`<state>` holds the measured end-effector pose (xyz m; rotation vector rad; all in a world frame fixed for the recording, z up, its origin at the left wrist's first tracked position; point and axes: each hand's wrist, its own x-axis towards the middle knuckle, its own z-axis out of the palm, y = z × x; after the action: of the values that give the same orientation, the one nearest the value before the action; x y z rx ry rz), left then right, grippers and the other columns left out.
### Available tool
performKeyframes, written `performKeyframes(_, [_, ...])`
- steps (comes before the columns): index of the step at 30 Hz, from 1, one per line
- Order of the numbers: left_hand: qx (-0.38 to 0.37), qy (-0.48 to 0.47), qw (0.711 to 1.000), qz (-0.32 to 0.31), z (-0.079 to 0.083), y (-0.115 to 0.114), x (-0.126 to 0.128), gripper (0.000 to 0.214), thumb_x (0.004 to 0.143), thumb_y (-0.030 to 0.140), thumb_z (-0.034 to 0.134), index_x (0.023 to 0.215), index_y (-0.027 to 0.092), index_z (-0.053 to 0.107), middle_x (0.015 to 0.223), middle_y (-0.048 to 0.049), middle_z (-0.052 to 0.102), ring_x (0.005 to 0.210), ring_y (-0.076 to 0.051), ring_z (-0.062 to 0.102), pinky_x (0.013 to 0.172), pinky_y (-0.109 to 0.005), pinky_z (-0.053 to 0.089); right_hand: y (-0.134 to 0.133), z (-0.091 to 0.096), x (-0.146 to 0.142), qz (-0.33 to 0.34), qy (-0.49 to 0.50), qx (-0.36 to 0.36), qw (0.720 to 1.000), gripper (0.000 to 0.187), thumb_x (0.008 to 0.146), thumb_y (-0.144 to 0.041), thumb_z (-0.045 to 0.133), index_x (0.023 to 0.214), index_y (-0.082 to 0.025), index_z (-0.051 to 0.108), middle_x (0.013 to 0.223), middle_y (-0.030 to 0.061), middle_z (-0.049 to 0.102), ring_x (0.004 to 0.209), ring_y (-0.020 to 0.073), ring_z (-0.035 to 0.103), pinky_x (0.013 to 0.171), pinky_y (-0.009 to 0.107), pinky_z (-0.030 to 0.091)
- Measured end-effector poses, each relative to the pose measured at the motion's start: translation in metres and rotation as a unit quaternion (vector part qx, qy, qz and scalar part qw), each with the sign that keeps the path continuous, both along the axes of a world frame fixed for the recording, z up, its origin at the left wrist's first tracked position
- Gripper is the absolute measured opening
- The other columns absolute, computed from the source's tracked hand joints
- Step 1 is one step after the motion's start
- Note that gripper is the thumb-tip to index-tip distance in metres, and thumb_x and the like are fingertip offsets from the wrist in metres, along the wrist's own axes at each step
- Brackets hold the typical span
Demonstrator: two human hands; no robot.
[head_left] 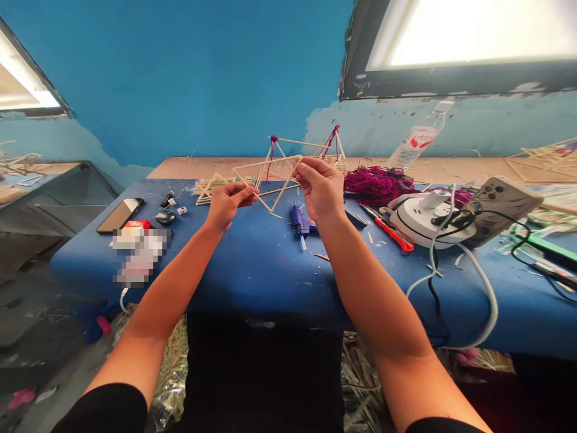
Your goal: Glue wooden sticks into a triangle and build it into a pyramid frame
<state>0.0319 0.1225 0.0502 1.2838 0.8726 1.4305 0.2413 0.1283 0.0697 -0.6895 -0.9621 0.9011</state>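
Sticks, thin and pale, formed an open frame of triangles (265, 180) that was held up over the far edge of the blue padded table (252, 270), clear of its surface. The left hand (228, 204) pinched a lower joint between thumb and fingertips, and the right hand (321, 187) was closed narrowly on the frame's upper right corner. Just beyond, a second stick frame tied with magenta thread (331, 144) stood at the table's far edge, beside a tangled heap of magenta yarn (376, 183). A small blue glue gun (300, 221) lay on the table below the right hand, with a red-handled cutter (392, 231) next to it. A black phone (119, 214) lay near the left edge, and a round white cable reel (426, 222) sat toward the right. The frame looked fragile to me: too hard a pinch could have snapped a stick or popped a joint, and a sideways twist between the hands could have racked it out of shape.
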Motion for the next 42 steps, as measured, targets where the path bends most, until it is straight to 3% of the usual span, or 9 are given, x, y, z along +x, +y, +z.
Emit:
performKeyframes(4, [-0.011,0.011,0.999,-0.039,0.001,-0.002,-0.002,0.046,0.057,0.052,0.1,0.081,0.017,0.083,0.092,-0.0091,0.084,0.078,-0.017,0.077,0.085,-0.036,0.065,0.0,0.001,0.002,-0.001,-0.012,-0.01,1.0,0.017,0.07,-0.032,0.085,0.079,-0.023,0.074,0.075,-0.0011,0.068,0.065,0.0086,0.06,0.057,0.023,0.048])
performKeyframes(8, [-0.027,-0.002,0.995,-0.1,0.001,-0.002,-0.004,0.04,0.059,0.037,0.097,0.091,0.018,0.085,0.099,-0.0089,0.085,0.086,-0.02,0.079,0.089,-0.037,0.065,0.002,0.003,0.01,0.006,0.0,-0.019,1.0,0.022,0.069,-0.033,0.086,0.075,-0.022,0.069,0.079,-0.0003,0.068,0.061,0.007,0.057,0.05,0.022,0.04])
performKeyframes(13, [-0.052,-0.056,0.997,-0.026,0.0,0.01,-0.013,0.029,0.063,0.023,0.08,0.091,0.018,0.083,0.093,-0.0055,0.084,0.084,-0.018,0.078,0.077,-0.03,0.062,0.001,0.008,0.015,0.018,0.006,-0.016,1.0,0.012,0.067,-0.027,0.083,0.073,-0.02,0.075,0.07,0.0002,0.066,0.057,0.0059,0.052,0.048,0.021,0.036])
performKeyframes(16, [-0.041,-0.065,0.997,-0.01,0.003,0.014,-0.022,0.029,0.068,0.032,0.078,0.094,0.019,0.082,0.093,-0.0057,0.084,0.087,-0.019,0.078,0.076,-0.03,0.06,-0.006,0.01,0.016,0.042,-0.069,-0.01,0.997,0.011,0.066,-0.026,0.082,0.073,-0.019,0.079,0.065,0.0003,0.065,0.054,0.006,0.05,0.047,0.022,0.035])
performKeyframes(18, [-0.027,-0.034,0.998,-0.041,0.007,0.011,-0.024,0.034,0.071,0.044,0.082,0.093,0.019,0.082,0.094,-0.0082,0.084,0.09,-0.021,0.079,0.077,-0.03,0.06,-0.012,0.012,0.016,0.056,-0.143,0.005,0.988,0.01,0.066,-0.026,0.082,0.073,-0.019,0.081,0.063,0.0002,0.066,0.054,0.0067,0.049,0.049,0.023,0.035])
performKeyframes(21, [-0.008,0.028,0.996,-0.08,0.01,0.002,-0.02,0.047,0.067,0.058,0.088,0.09,0.017,0.083,0.09,-0.0108,0.084,0.08,-0.021,0.077,0.066,-0.028,0.056,-0.021,0.013,0.012,0.081,-0.235,0.031,0.968,0.012,0.067,-0.028,0.083,0.075,-0.018,0.083,0.066,0.0012,0.07,0.059,0.0089,0.054,0.054,0.024,0.039])
performKeyframes(24, [0.017,0.05,0.996,-0.069,0.01,-0.006,-0.01,0.047,0.066,0.057,0.092,0.087,0.016,0.083,0.084,-0.0094,0.083,0.068,-0.016,0.073,0.056,-0.025,0.052,-0.027,0.012,0.006,0.104,-0.288,0.025,0.952,0.016,0.069,-0.031,0.083,0.076,-0.017,0.084,0.07,0.0032,0.073,0.062,0.0107,0.057,0.055,0.025,0.039])
performKeyframes(32, [0.009,0.053,0.995,-0.089,0.009,-0.013,0.002,0.036,0.063,0.048,0.093,0.079,0.017,0.081,0.072,-0.0036,0.077,0.063,-0.012,0.069,0.052,-0.02,0.051,-0.028,0.004,-0.003,0.137,-0.338,0.006,0.931,0.02,0.072,-0.034,0.083,0.078,-0.015,0.082,0.062,0.0017,0.064,0.054,0.0082,0.046,0.049,0.025,0.027])
performKeyframes(42, [-0.038,0.034,0.99,-0.134,0.003,-0.01,0.002,0.036,0.064,0.046,0.092,0.069,0.016,0.073,0.068,-0.0016,0.071,0.058,-0.009,0.063,0.051,-0.019,0.05,-0.03,0.002,-0.007,0.135,-0.349,0.022,0.927,0.02,0.074,-0.034,0.084,0.079,-0.015,0.082,0.067,0.003,0.068,0.059,0.0105,0.052,0.05,0.026,0.033])
